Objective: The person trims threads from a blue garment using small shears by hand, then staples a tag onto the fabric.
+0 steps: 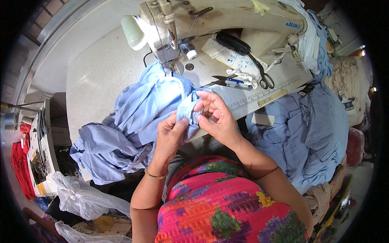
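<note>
A light blue shirt (137,105) lies bunched on the sewing machine's table, its far part under the presser foot (167,72) and its near left part hanging over the edge. My left hand (172,131) is closed on a fold of the shirt at the table's front, thumb on top. Close to its right, my right hand (214,115) has its fingers curled at the same fold, thumb and fingertips touching the cloth. The sewing machine (219,20) stands at the back, and its lamp (135,34) lights the cloth near the needle.
Black-handled scissors (253,56) lie on a paper under the machine's arm. Thread snips (231,82) and a white cord (243,77) are just right of the shirt. More blue garments (300,129) are heaped at the right. Clear plastic bags (83,196) sit at lower left.
</note>
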The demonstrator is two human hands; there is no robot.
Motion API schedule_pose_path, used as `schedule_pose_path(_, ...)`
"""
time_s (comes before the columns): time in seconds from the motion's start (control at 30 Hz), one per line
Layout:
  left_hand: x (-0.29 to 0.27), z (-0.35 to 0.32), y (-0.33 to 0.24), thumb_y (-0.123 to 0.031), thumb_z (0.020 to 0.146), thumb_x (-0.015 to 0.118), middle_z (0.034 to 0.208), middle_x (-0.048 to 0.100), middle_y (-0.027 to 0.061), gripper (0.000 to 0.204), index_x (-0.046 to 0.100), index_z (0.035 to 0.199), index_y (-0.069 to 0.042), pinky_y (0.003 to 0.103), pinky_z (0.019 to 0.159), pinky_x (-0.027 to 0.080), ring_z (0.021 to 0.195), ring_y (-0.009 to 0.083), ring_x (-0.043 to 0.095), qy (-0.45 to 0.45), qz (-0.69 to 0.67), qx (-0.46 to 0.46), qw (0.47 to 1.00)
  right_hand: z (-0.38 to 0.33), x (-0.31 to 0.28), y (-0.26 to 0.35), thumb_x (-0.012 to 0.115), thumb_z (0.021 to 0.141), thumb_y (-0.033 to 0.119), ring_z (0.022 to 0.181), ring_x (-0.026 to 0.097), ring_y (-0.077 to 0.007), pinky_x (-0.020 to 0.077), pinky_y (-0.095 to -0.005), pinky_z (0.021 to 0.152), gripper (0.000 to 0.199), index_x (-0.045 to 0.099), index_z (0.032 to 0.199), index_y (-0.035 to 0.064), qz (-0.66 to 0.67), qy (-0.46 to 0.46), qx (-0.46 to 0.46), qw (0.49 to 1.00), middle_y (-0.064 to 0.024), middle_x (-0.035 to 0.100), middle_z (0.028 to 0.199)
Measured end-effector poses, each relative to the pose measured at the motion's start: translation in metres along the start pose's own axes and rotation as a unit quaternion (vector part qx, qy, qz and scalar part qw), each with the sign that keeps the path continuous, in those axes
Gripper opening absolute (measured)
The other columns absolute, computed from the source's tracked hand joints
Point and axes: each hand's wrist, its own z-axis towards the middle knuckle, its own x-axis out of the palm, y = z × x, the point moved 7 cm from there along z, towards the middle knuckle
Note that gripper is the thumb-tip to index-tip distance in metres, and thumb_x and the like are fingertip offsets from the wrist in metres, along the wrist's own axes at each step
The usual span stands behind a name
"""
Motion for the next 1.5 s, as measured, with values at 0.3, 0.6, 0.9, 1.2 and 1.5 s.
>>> schedule_pose_path(0.3, 0.012, 0.008, -0.015, -0.011, 0.085, 0.061, 0.086, 0.061, -0.0008, 0.015, 0.064, 0.095, 0.000, 0.020, 0.064, 0.043, 0.074, 0.0042, 0.052, 0.024, 0.128, 0.035, 0.991, -0.004, 0.012, 0.029, 0.057, 0.073, -0.009, 0.076, 0.053, -0.0159, 0.0445, -0.0252, 0.073, 0.064, 0.039, 0.132, 0.0084, -0.228, 0.041, -0.168, 0.958, -0.0105, 0.048, 0.099)
schedule_pose_path(0.6, 0.006, 0.008, -0.002, -0.003, 0.084, 0.055, 0.080, 0.063, 0.0004, 0.013, 0.065, 0.092, -0.001, 0.021, 0.063, 0.044, 0.068, 0.0046, 0.054, 0.032, -0.015, -0.017, 0.999, -0.003, -0.002, 0.005, 0.054, 0.076, -0.011, 0.081, 0.048, -0.0074, 0.0420, -0.0212, 0.075, 0.065, 0.033, 0.135, 0.0047, -0.001, 0.020, -0.024, 1.000, -0.0056, 0.045, 0.100)
schedule_pose_path(0.9, 0.004, 0.010, 0.005, 0.003, 0.081, 0.050, 0.089, 0.064, 0.0049, 0.020, 0.064, 0.096, 0.002, 0.024, 0.069, 0.047, 0.076, 0.0089, 0.058, 0.034, -0.067, -0.023, 0.997, -0.003, -0.001, 0.011, 0.052, 0.078, -0.007, 0.077, 0.052, -0.0133, 0.0444, -0.0252, 0.071, 0.056, 0.043, 0.130, 0.0093, -0.163, 0.031, -0.105, 0.980, -0.0050, 0.055, 0.092)
schedule_pose_path(1.2, 0.003, 0.007, 0.001, 0.001, 0.082, 0.053, 0.085, 0.062, 0.0015, 0.014, 0.062, 0.093, 0.001, 0.022, 0.066, 0.045, 0.074, 0.0061, 0.055, 0.075, 0.002, -0.031, 0.997, -0.001, 0.006, 0.020, 0.060, 0.074, -0.003, 0.084, 0.057, -0.0247, 0.0465, -0.0330, 0.072, 0.059, 0.045, 0.129, 0.0105, -0.243, 0.044, -0.115, 0.962, -0.0095, 0.058, 0.097)
schedule_pose_path(1.5, 0.001, 0.014, 0.010, -0.004, 0.084, 0.059, 0.081, 0.061, -0.0003, 0.008, 0.063, 0.089, 0.000, 0.019, 0.058, 0.042, 0.067, 0.0045, 0.053, 0.027, -0.005, -0.017, 0.999, -0.001, 0.005, 0.014, 0.061, 0.075, -0.003, 0.082, 0.055, -0.0179, 0.0453, -0.0277, 0.078, 0.062, 0.040, 0.132, 0.0068, -0.235, 0.068, -0.095, 0.965, -0.0081, 0.055, 0.100)
